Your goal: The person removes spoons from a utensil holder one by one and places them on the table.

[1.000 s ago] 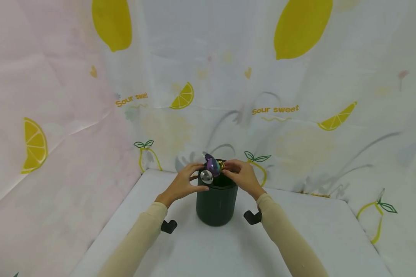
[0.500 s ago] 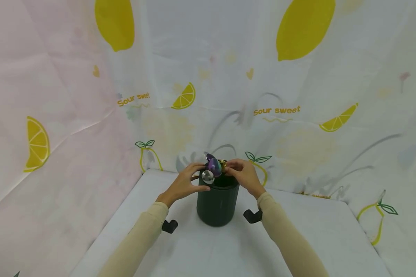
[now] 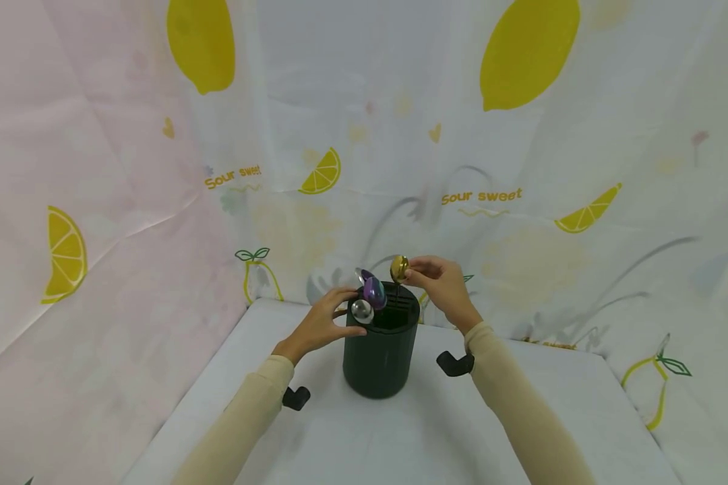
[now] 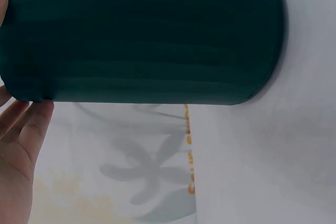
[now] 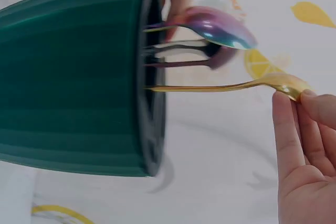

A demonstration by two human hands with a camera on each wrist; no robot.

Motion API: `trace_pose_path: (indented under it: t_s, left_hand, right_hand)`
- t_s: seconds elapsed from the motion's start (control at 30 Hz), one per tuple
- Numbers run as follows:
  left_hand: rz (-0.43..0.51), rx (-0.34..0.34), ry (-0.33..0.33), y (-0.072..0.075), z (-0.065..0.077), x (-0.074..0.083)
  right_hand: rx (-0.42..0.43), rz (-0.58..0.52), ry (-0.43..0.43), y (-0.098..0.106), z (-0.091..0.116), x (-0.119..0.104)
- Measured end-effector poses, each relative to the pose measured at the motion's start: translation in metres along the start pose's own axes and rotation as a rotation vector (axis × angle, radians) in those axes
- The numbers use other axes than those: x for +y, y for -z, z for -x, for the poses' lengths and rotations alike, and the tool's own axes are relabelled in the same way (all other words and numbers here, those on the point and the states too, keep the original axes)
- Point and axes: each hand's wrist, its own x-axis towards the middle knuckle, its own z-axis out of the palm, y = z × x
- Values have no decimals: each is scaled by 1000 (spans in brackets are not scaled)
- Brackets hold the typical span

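A dark green cutlery holder [image 3: 378,367] stands upright on the white table. My left hand [image 3: 320,322] grips its upper left side, thumb at the front of the rim and fingers farther back. My right hand [image 3: 441,286] pinches a gold spoon [image 3: 398,269] by its bowl, above the rim. In the right wrist view, the handle end of the gold spoon [image 5: 210,88] is still inside the holder. A purple iridescent spoon [image 3: 374,292] and a silver spoon [image 3: 362,310] lean bowl-up at the left of the opening, with more spoons behind them. Their handle ends are hidden inside.
The white table [image 3: 352,444] extends around the holder. A lemon-printed cloth [image 3: 400,155] hangs close behind it and along the left. Slotted dividers [image 3: 402,304] show inside the holder's opening.
My right hand has risen and shifted right, drawing the gold spoon upward out of the holder. My left hand and the holder stay in place.
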Motion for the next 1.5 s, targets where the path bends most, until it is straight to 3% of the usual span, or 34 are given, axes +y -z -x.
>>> trace_pose_path:
  t_s: [0.43, 0.7, 1.0, 1.5]
  left_hand:
    - [12, -3, -18, -1, -3, 0]
    - [0, -8, 0, 1, -4, 3]
    - [-2, -2, -11, 1, -4, 0]
    - [5, -1, 10, -1, -1, 1]
  right_hand:
    - [65, -110, 117, 35, -16, -44]
    - [153, -323, 96, 70, -21, -57]
    - [202, -447, -50, 93, -11, -27]
    - [205, -507, -272, 94, 17, 34]
